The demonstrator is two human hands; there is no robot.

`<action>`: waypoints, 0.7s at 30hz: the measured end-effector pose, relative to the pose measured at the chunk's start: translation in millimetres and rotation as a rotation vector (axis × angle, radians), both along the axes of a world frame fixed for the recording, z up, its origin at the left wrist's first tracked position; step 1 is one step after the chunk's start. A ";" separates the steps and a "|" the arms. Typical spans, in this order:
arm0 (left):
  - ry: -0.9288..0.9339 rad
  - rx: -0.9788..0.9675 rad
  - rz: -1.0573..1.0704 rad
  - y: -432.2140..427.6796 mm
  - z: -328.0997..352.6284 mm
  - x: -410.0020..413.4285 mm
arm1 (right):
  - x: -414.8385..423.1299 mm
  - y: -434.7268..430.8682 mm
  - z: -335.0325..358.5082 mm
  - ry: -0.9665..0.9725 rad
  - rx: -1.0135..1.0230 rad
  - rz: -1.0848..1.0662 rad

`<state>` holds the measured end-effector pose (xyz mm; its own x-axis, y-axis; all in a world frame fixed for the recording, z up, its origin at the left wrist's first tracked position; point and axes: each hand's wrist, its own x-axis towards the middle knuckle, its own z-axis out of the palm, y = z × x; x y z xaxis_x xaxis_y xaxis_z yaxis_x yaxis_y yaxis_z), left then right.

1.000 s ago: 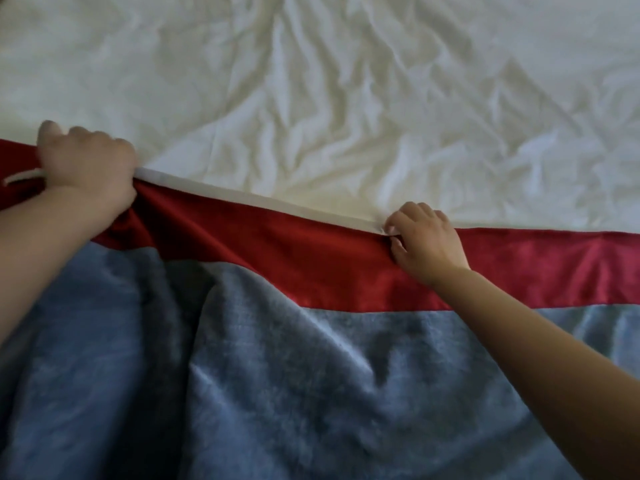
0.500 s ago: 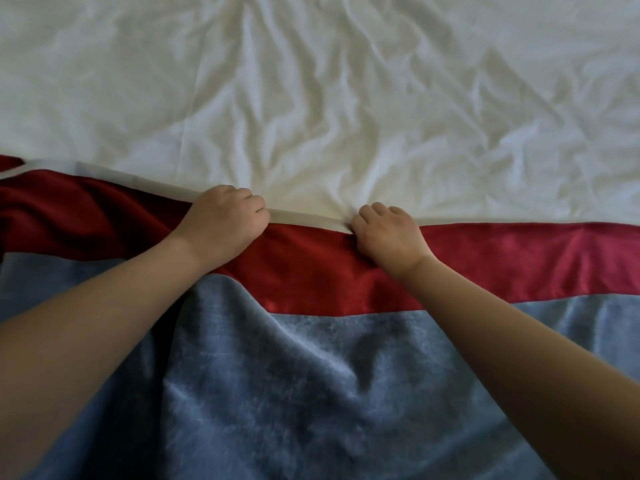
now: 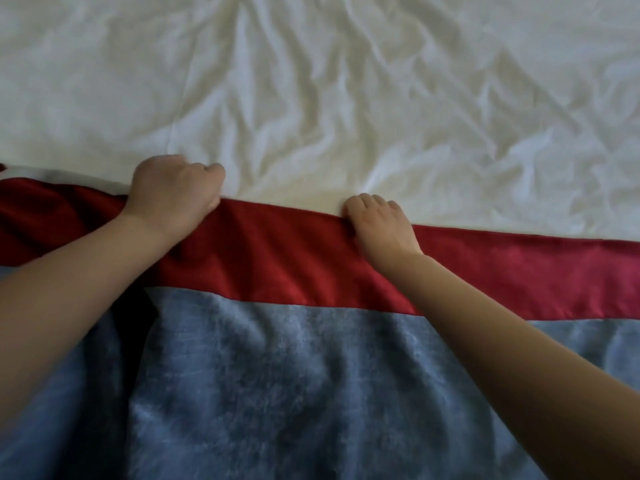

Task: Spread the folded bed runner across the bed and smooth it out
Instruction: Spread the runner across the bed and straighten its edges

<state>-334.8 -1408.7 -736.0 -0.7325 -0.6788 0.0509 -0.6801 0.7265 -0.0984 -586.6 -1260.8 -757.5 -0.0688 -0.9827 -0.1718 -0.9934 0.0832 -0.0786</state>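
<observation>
Head view, bed runner (image 3: pixel 294 261), long axis left-right

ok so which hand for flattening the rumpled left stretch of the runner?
Left. The left hand grips the runner edge beside the rumpled stretch; the right hand holds it further right, where it lies flat.

Left hand (image 3: pixel 173 192), ten o'clock, and right hand (image 3: pixel 377 223), centre, grip the red edge of the bed runner (image 3: pixel 294 261) on a creased bed (image 3: pixel 346 98).
</observation>
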 end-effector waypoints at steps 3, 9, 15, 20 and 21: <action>0.018 0.045 0.192 -4.9 -0.3 -2.9 | -11.2 -1.7 1.9 -0.125 -0.014 0.023; 0.127 0.090 -0.149 46.6 3.9 -75.0 | -59.6 37.5 10.1 -0.120 -0.088 -0.008; 0.049 0.122 -0.343 83.6 -9.4 -151.7 | -117.9 77.3 12.9 -0.009 -0.057 -0.017; -0.059 0.111 -0.234 85.0 -18.0 -164.9 | -128.3 70.5 13.7 -0.042 -0.084 -0.086; -0.061 0.111 -0.182 84.6 -19.9 -164.6 | -130.0 67.0 12.5 -0.066 -0.083 -0.141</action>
